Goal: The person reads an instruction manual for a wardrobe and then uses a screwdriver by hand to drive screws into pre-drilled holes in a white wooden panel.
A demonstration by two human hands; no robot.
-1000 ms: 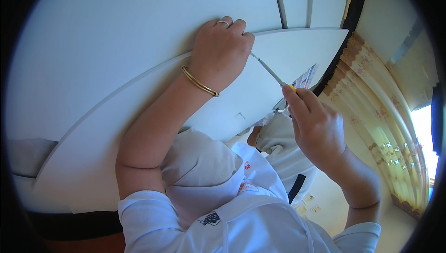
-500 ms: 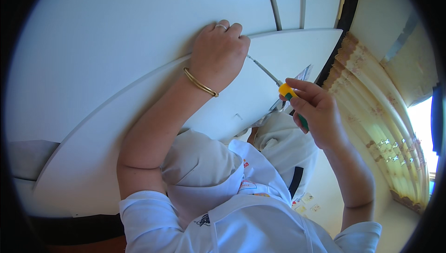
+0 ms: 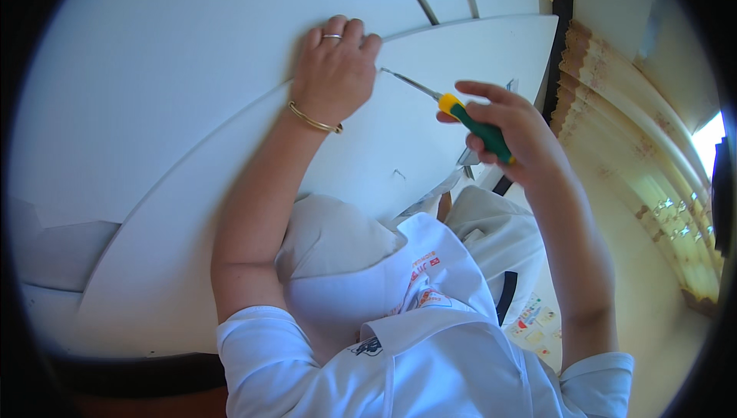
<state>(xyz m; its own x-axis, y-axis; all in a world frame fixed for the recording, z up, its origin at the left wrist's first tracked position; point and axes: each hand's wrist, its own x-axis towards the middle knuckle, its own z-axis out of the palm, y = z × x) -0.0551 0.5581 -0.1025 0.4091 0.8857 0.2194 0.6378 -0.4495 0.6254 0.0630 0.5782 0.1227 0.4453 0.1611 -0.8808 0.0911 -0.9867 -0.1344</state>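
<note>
My left hand [image 3: 335, 72], with a ring on one finger and a gold bangle at the wrist, bends over the far edge of a white panel [image 3: 430, 57]. Its fingertips and thumb are hidden from view. In my right hand [image 3: 522, 130] is a screwdriver [image 3: 482, 129] with a green and yellow handle and a thin metal shaft. The index finger reaches out past the handle while other fingers close round it. The shaft slants to the far left, and its tip ends right beside my left hand, close to the panel's edge.
Another broad white board [image 3: 176, 42] lies beyond the panel, with dark gaps at its far right. A small bent mark or wire [image 3: 398, 174] shows on the panel. My knees [image 3: 330, 226] are under its near edge. A patterned curtain [image 3: 637, 157] hangs at the right.
The whole view has shifted, so both hands appear farther left and higher. My right hand has turned, exposing more of the screwdriver's handle, and its index finger has straightened. The tip stays near my left hand.
</note>
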